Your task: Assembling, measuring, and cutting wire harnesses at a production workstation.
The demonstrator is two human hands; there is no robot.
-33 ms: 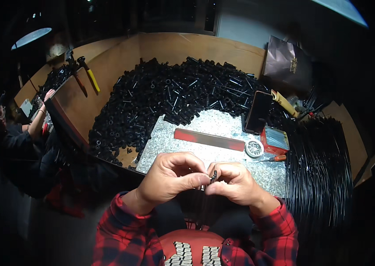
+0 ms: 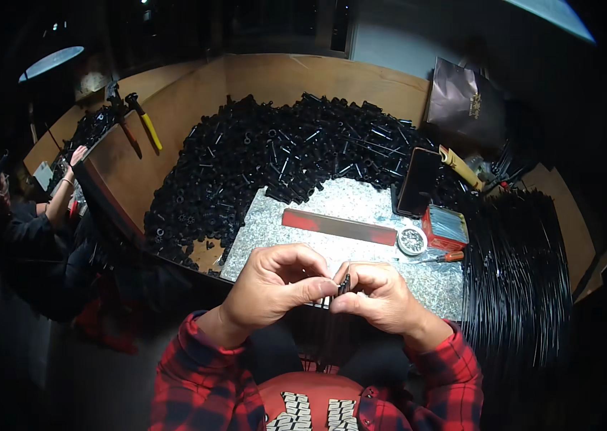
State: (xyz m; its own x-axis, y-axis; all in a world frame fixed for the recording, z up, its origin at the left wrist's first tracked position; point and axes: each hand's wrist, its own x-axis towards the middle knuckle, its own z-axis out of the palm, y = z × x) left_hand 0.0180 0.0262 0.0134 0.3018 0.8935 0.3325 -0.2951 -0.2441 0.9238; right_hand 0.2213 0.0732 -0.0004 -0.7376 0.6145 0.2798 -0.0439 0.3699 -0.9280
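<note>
Inspector: State of the hands?

Recorder: The left hand (image 2: 274,287) and the right hand (image 2: 379,294) meet at the near edge of the table (image 2: 418,284). Both are pinched on one small black part (image 2: 344,284), thumb and fingertips closed on it from either side. The part stands roughly upright between them; its exact form is too small to tell. Both sleeves are red and black plaid.

Inspector: What lies beyond the hands?

Recorder: A speckled grey slab covers the table there. On it lies a long red bar (image 2: 339,226), set slightly askew. To the right of the bar sits a small round tin (image 2: 412,241), just beside a red box (image 2: 447,226), with a red-handled screwdriver (image 2: 441,256) below them. A dark phone (image 2: 418,182) leans upright behind the box.

Inspector: Stock?

Recorder: A large heap of black tubular pieces (image 2: 274,158) fills the wooden tray behind and left of the slab. A bundle of long black rods (image 2: 515,273) lies along the right side. A dark paper bag (image 2: 465,104) stands at the far right corner.

Inspector: Others present?

Recorder: One person in dark sleeves at the far left, a hand (image 2: 77,154) resting on a neighbouring bench
</note>
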